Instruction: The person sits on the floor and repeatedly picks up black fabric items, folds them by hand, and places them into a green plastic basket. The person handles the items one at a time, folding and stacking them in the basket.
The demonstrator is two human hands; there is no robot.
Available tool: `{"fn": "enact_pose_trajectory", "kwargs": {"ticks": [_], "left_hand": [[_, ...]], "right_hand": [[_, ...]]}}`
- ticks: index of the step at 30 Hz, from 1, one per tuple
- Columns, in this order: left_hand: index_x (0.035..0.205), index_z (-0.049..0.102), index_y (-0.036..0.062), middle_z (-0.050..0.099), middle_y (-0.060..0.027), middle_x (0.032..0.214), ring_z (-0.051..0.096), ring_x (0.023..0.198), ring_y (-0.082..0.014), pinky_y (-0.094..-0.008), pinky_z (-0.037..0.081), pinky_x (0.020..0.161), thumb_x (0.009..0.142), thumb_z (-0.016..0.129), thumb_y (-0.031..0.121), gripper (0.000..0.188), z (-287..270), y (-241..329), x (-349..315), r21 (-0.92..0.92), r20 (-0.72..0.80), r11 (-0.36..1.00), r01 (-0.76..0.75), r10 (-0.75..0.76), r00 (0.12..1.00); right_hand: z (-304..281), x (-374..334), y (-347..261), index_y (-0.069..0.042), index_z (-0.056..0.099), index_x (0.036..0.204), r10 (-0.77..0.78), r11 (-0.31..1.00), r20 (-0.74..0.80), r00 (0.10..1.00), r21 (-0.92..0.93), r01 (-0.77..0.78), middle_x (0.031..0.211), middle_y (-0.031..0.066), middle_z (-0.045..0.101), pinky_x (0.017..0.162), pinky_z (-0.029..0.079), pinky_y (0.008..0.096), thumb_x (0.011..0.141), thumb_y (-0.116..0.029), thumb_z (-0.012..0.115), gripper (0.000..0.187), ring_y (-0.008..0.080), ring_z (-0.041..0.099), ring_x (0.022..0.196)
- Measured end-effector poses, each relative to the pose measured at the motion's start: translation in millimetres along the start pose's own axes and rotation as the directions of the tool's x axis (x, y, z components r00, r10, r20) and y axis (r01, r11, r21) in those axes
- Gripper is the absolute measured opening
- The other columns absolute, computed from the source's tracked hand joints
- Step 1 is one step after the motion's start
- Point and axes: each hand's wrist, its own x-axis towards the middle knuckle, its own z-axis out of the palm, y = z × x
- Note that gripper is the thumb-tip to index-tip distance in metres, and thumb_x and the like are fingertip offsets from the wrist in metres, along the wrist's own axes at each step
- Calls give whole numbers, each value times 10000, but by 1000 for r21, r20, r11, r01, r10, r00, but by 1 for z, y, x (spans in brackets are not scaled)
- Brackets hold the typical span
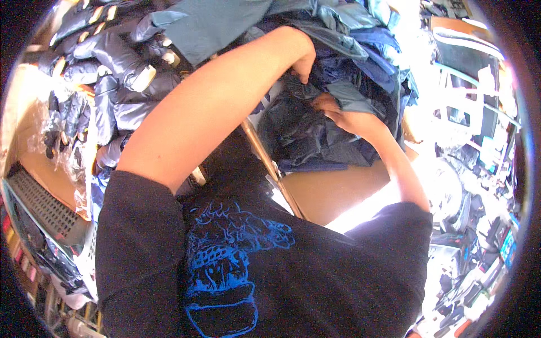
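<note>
The left hand (303, 65) is bent down at the wrist, above and to the right of the pole (260, 147), its fingers pointing into dark cloth (290, 121). The fingertips are lost among the folds, so how far open this hand is, and whether it has hold of the cloth, I cannot tell. The right hand (331, 107) is farther to the right of the pole and a little lower than the left, its fingers bent and close together against the same dark cloth. The curl leaves little opening, but the inner side is hidden; I cannot tell whether fabric is pinched there. The 2 hands are near each other, apart.

The dark cloth is just right of the pole's upper part, crumpled, near black with a dull sheen and many small creases. A grey-teal fold (350, 97) lies by the right wrist, and blue fabric (369, 56) is heaped farther up and right of the pole. A smooth grey-teal panel (217, 25) spreads above and left of the pole.

A brown cardboard surface (338, 188) is right of the pole's lower part. Well left of the pole are stacked dark, shiny bundles (115, 53) with pale ends, then clear plastic (83, 180) and a grey perforated crate (49, 204).
</note>
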Motion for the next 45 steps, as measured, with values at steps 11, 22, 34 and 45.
{"fn": "enact_pose_trajectory", "kwargs": {"ticks": [11, 22, 34, 45], "left_hand": [[1371, 510, 105, 449, -225, 1423, 445, 1290, -322, -403, 333, 1081, 837, 452, 750, 839, -4, 18, -58, -673, -327, 699, -241, 11, 945], [991, 639, -3, 637, -61, 805, 556, 741, -100, -282, 464, 700, 893, 672, 274, 296, 26, 36, -183, -237, -873, 636, -734, 193, 448], [885, 595, 51, 613, 39, 802, 532, 752, -34, -215, 439, 689, 855, 719, 111, 141, 312, 21, -434, -389, -510, 481, -785, -823, -252], [1250, 520, 37, 584, -110, 1145, 558, 1083, -189, -323, 442, 957, 935, 590, 98, 328, 550, 159, -529, -458, 545, 677, -577, -299, -783]], "right_hand": [[-72, -23, -77, -19, 614, 758, 559, 792, -353, 751, 495, -357, 604, 2, 566, 490, 386, 244, 805, -104, 761, 175, 54, 510, 544], [-134, -41, -145, -18, 607, 956, 448, 873, -637, 628, 462, -155, 690, -25, 527, 518, 380, 201, 931, -121, 629, 108, 41, 467, 566], [-57, 68, -292, 6, 607, 1051, -4, 912, -590, 807, 329, 245, 1094, 112, 587, 763, 454, 240, 834, 66, 597, 225, 126, 563, 873], [49, 178, -395, 10, 605, 1053, -374, 824, -163, 913, 395, 407, 1026, 115, 608, 692, 481, 267, 829, 49, 607, 228, 153, 589, 756]]}}
